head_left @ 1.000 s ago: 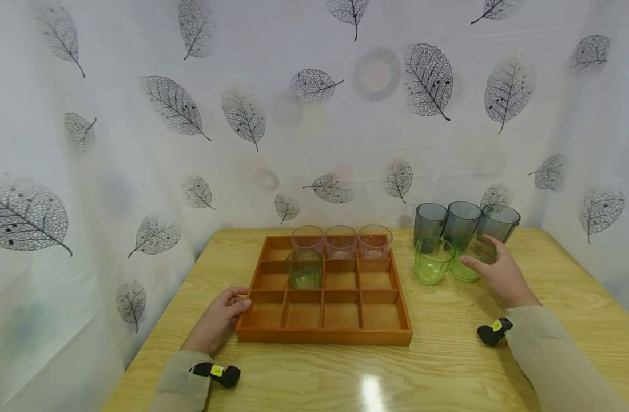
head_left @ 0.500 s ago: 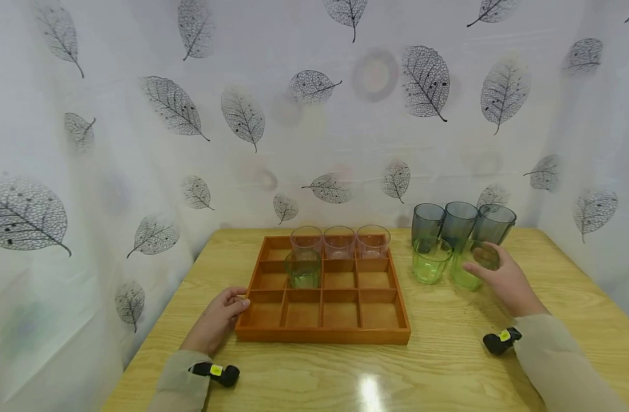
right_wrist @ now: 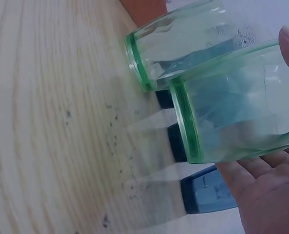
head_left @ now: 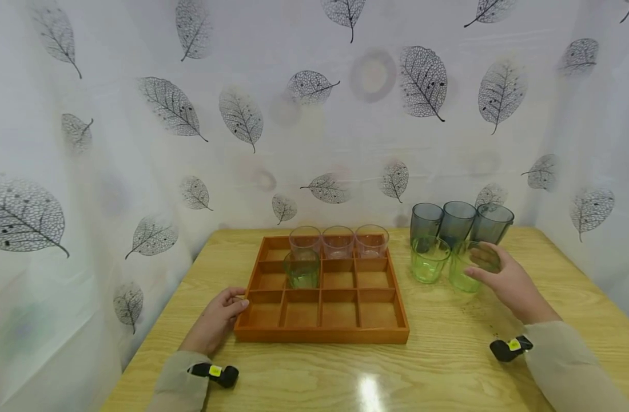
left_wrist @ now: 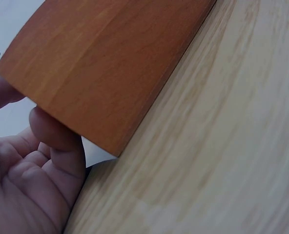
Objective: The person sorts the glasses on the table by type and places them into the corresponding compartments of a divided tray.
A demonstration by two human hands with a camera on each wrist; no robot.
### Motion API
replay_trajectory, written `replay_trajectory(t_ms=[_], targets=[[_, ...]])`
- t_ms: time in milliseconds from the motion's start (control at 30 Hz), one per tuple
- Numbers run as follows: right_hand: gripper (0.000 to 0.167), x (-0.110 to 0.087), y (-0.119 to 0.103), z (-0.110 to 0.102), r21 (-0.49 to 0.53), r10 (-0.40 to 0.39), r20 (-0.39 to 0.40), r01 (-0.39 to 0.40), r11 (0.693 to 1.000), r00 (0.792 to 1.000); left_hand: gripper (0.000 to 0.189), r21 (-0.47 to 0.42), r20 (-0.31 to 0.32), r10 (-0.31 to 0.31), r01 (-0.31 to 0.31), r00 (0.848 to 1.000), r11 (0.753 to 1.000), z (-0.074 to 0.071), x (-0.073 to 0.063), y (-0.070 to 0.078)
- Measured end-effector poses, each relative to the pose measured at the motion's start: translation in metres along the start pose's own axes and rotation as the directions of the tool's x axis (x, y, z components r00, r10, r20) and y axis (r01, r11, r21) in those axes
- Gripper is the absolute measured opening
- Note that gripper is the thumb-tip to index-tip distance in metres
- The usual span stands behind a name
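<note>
My left hand (head_left: 218,316) grips the left side of an orange-brown wooden tray (head_left: 322,336) divided into compartments. In the left wrist view, curled fingers (left_wrist: 61,131) press against the tray's end. On the right, my right hand (head_left: 515,284) holds a green drinking glass (head_left: 464,273), thumb on one side and fingers on the other. The right wrist view shows this glass upright, its thick green base close over the tabletop. Another green glass (head_left: 429,262) stands just left of it. One more green glass (head_left: 302,270) sits in the tray's middle row.
Three clear pinkish glasses, including one at the right (head_left: 372,243), occupy the tray's back row. Three tall grey-blue glasses, one in the middle (head_left: 457,223), stand behind the green ones. Dark specks mark the wooden table (head_left: 304,377). A leaf-patterned curtain (head_left: 273,51) hangs behind.
My right hand has drawn the green glass slightly toward me, away from the grey-blue glasses. The left hand stays at the tray's side.
</note>
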State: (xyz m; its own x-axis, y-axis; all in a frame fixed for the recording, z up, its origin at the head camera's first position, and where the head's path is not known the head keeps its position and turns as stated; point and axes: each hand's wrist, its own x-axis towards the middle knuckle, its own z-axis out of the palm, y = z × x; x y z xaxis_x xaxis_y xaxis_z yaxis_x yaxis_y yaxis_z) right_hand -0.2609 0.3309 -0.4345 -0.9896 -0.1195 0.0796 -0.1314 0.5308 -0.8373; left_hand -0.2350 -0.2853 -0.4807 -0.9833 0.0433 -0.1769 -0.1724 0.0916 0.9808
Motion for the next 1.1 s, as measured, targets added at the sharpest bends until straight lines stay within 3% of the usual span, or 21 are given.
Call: replay_trajectory(t_ms=[567, 867, 1100], targets=[[0.085, -0.016, -0.036, 0.009, 0.004, -0.09, 0.004, 0.09, 0.996, 0.996, 0.04, 0.009, 0.01, 0.0, 0.0, 1.0, 1.0, 0.0, 0.001, 0.001], [0.083, -0.016, -0.065, 0.022, 0.09, -0.149, 0.064, 0.143, 0.986, 0.987, 0.041, 0.024, 0.001, 0.0, 0.0, 1.0, 1.0, 0.0, 0.0, 0.001], [0.081, -0.013, -0.085, 0.035, 0.08, -0.203, 0.087, 0.196, 0.977, 0.975, 0.043, 0.048, 0.001, 0.001, -0.001, 1.0, 0.999, 0.001, -0.002, 0.003]])
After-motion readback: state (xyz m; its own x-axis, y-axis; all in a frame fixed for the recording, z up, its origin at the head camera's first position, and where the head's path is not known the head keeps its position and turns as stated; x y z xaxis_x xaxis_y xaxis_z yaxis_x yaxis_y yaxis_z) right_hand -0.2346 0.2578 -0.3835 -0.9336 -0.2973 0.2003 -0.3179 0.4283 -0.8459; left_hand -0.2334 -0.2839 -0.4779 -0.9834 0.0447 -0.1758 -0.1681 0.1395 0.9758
